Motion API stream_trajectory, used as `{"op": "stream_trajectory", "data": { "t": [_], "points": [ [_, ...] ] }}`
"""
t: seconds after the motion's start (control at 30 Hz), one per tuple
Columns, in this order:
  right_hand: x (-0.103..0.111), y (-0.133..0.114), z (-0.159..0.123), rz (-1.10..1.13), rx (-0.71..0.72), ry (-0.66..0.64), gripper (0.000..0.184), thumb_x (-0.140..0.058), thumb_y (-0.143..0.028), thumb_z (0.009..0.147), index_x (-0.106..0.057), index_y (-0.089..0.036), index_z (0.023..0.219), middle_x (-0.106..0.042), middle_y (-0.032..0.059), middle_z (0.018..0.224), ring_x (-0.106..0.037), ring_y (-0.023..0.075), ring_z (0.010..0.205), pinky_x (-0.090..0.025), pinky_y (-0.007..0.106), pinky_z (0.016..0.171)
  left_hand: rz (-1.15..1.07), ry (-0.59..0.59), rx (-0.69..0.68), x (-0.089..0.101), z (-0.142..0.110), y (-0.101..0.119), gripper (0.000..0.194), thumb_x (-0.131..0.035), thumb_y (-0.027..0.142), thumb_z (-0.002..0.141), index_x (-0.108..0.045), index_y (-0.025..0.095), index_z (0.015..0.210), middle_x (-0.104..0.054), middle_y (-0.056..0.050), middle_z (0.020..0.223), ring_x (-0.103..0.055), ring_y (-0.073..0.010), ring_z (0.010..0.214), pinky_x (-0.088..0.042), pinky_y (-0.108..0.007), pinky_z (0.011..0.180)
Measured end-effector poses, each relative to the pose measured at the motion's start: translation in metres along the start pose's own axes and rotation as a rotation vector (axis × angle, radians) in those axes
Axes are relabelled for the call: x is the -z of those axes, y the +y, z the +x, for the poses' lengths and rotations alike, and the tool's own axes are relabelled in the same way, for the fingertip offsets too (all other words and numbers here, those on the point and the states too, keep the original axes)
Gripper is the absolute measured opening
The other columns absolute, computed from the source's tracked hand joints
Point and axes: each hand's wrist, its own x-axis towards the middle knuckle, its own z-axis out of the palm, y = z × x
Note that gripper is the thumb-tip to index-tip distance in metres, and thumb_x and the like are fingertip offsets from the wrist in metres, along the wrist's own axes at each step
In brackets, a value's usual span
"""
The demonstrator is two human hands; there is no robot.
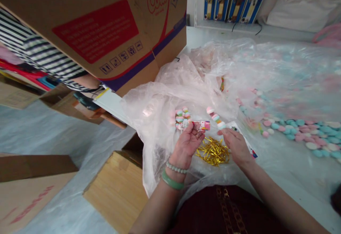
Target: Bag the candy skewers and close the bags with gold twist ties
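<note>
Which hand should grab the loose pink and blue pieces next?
Probably the right hand: it's nearer the loose pieces, though seemingly pinching a colourful stick. The left hand is farther, holding a printed wrapper.

A big carton (pixel 96 24) printed in red and purple, "Cola" among the words, rises at the left by the counter (pixel 194 36). Behind it, partly hidden, is a co-worker's striped sleeve (pixel 50 54). On the far shelf (pixel 221 26) four blue boxes (pixel 236 8) stand in a row, with a white bag (pixel 301 6) to their right and something pink (pixel 329 35) at the right edge. On the floor (pixel 26 131), near left, sits a box with red lettering (pixel 34 198); a tan box (pixel 117 187) stands right of it.
</note>
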Motion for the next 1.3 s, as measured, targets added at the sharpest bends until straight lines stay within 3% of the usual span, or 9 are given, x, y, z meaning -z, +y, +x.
{"op": "stream_trajectory", "data": {
  "t": [0.13,0.33,0.67,0.93,1.03,1.2,1.3],
  "points": [
    [0.015,-0.004,-0.019,-0.102,0.032,-0.015,0.032,-0.053,-0.046,0.082,-0.067,-0.018,0.076,-0.056,-0.0002,0.063,-0.048,0.0153,0.062,-0.033,0.027,0.056,-0.083,-0.036,0.024,0.005,0.001,0.007,0.024,-0.050,0.029,0.095,-0.064,0.015,0.080,-0.065,-0.002,0.063,-0.067,-0.0164,0.066,-0.053,-0.032,0.072],
    [0.016,-0.002,-0.044,-0.225,0.111,-0.025,0.032,-0.047,-0.043,0.090,-0.061,-0.020,0.072,-0.057,-0.0004,0.068,-0.051,0.0156,0.068,-0.036,0.025,0.062,-0.108,-0.105,0.047,0.007,0.001,0.011,0.032,-0.043,0.031,0.098,-0.066,0.015,0.082,-0.068,-0.004,0.063,-0.069,-0.0185,0.070,-0.054,-0.036,0.076],
    [0.013,0.009,-0.042,-0.489,0.204,-0.028,0.034,-0.044,-0.041,0.093,-0.064,-0.021,0.075,-0.062,-0.0007,0.066,-0.054,0.0147,0.063,-0.036,0.024,0.059,-0.137,-0.144,0.045,0.008,-0.002,0.021,0.037,-0.037,0.031,0.100,-0.066,0.014,0.084,-0.072,-0.006,0.073,-0.070,-0.0193,0.077,-0.052,-0.041,0.087],
    [0.014,0.015,-0.044,-0.554,0.306,0.035,0.032,-0.044,-0.038,0.095,-0.072,-0.021,0.094,-0.074,0.0039,0.086,-0.067,0.0173,0.075,-0.044,0.025,0.068,-0.131,-0.168,0.045,0.017,0.003,0.024,0.034,-0.038,0.031,0.099,-0.065,0.014,0.089,-0.072,-0.007,0.073,-0.069,-0.0192,0.075,-0.051,-0.042,0.088],
    [0.013,0.017,-0.043,-0.630,0.411,0.083,0.033,-0.045,-0.036,0.095,-0.072,-0.019,0.099,-0.075,0.0061,0.092,-0.069,0.0176,0.079,-0.045,0.024,0.070,-0.109,-0.179,0.037,0.017,0.003,0.024,0.034,-0.039,0.031,0.099,-0.066,0.013,0.089,-0.073,-0.008,0.075,-0.070,-0.0200,0.076,-0.052,-0.042,0.088],
    [0.013,0.020,-0.042,-0.848,0.672,0.210,0.031,-0.046,-0.029,0.096,-0.073,-0.014,0.100,-0.075,0.0079,0.084,-0.067,0.0168,0.071,-0.043,0.025,0.066,-0.084,-0.215,-0.009,0.016,0.003,0.024,0.031,-0.041,0.030,0.099,-0.066,0.014,0.091,-0.073,-0.007,0.080,-0.070,-0.0186,0.078,-0.053,-0.038,0.085],
    [0.016,0.021,-0.042,-1.000,0.756,0.232,0.027,-0.049,-0.024,0.094,-0.073,-0.015,0.105,-0.074,0.0077,0.082,-0.065,0.0164,0.069,-0.041,0.026,0.066,-0.079,-0.231,-0.029,0.016,0.003,0.026,0.028,-0.041,0.029,0.098,-0.066,0.015,0.095,-0.073,-0.006,0.080,-0.070,-0.0182,0.076,-0.054,-0.038,0.084]
  ]
}}
